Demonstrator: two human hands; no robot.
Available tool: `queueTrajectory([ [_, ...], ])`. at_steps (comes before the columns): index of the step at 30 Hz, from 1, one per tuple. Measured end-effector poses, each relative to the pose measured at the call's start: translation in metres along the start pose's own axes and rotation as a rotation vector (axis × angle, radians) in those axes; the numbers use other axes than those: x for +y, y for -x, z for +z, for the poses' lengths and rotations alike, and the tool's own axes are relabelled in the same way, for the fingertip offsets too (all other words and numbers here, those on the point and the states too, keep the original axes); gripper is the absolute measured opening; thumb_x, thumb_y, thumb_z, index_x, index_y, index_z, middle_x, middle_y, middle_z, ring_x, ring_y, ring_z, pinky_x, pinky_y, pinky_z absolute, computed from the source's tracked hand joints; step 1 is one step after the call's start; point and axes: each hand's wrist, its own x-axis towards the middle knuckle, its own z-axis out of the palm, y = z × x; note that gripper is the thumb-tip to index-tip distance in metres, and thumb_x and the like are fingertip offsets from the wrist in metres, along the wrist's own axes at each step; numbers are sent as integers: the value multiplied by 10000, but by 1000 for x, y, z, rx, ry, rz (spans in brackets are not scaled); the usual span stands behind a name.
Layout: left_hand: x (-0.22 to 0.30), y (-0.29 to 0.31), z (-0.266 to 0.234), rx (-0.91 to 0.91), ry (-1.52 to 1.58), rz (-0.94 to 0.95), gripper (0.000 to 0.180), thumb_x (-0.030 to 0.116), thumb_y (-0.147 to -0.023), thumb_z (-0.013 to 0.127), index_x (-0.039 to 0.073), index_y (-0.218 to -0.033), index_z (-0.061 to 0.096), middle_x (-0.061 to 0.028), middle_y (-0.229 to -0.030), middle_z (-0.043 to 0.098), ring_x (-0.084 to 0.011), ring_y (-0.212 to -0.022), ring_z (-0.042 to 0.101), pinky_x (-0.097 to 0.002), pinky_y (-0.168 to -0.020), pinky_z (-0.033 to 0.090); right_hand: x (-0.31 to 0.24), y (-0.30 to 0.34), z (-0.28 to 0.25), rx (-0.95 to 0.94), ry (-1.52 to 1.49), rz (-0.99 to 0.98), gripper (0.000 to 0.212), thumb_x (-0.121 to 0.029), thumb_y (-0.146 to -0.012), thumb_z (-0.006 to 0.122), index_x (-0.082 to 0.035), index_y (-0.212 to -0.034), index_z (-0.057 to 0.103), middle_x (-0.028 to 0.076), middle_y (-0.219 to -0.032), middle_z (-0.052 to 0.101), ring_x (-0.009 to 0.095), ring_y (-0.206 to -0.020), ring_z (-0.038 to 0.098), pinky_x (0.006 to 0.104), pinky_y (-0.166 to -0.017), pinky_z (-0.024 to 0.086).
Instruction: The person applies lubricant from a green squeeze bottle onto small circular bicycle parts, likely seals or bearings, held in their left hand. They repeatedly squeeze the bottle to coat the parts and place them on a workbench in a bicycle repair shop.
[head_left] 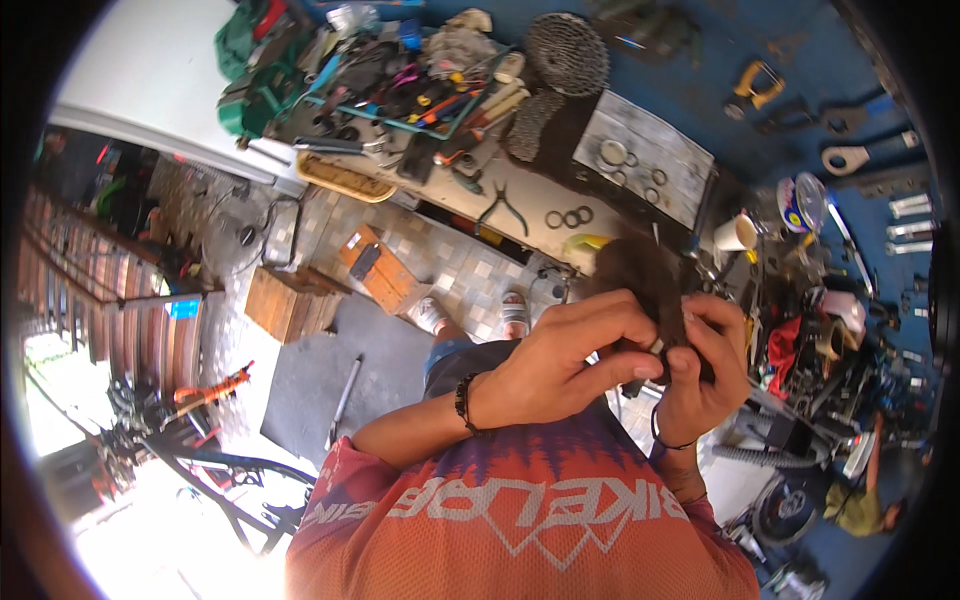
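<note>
A dark brown rag (640,275) is bunched up in front of my chest, near the bench edge. My left hand (575,355) pinches it from the left, thumb and fingers pressed together. From the other side my right hand (705,365) grips the same rag with curled fingers. Something small and pale shows between the fingertips, but the cloth and fingers hide what it is. Just beyond lie three dark rings (571,217) on the bench. Pliers (500,208) with dark handles rest to their left, jaws toward the back.
A light board (645,160) holds several rings and a round metal part. A teal tray (440,130) overflows with tools at the back left; a bicycle cassette (567,54) lies behind. A paper cup (735,233) stands right. Wrenches (910,225) hang on the blue wall.
</note>
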Motion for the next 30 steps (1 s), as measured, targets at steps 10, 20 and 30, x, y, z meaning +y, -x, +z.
queueTrajectory([
  [10, 44, 86, -83, 264, -453, -187, 172, 109, -982, 706, -7, -1061, 608, -171, -934, 611, -381, -844, 638, -442, -718, 501, 17, -43, 107, -705, -519, 358, 252, 56, -836, 832, 43, -1078, 762, 131, -987, 739, 188, -893, 735, 288, -789, 589],
  [20, 52, 180, -135, 615, -611, -483, 183, 200, -1062, 598, 22, -1103, 587, -187, -943, 654, -426, -865, 676, -497, -749, 524, -9, -57, 243, -1166, -272, 76, 135, -45, -894, 790, 15, -993, 719, 70, -872, 711, 129, -750, 652, 272, -692, 512],
  [30, 49, 251, -229, 808, -930, -500, 144, 138, -1013, 607, 13, -1077, 576, -169, -937, 642, -416, -840, 684, -500, -705, 539, -28, -25, 395, -1162, -284, 44, 209, -96, -927, 778, 37, -1076, 717, 55, -940, 723, 131, -860, 622, 321, -775, 515],
])
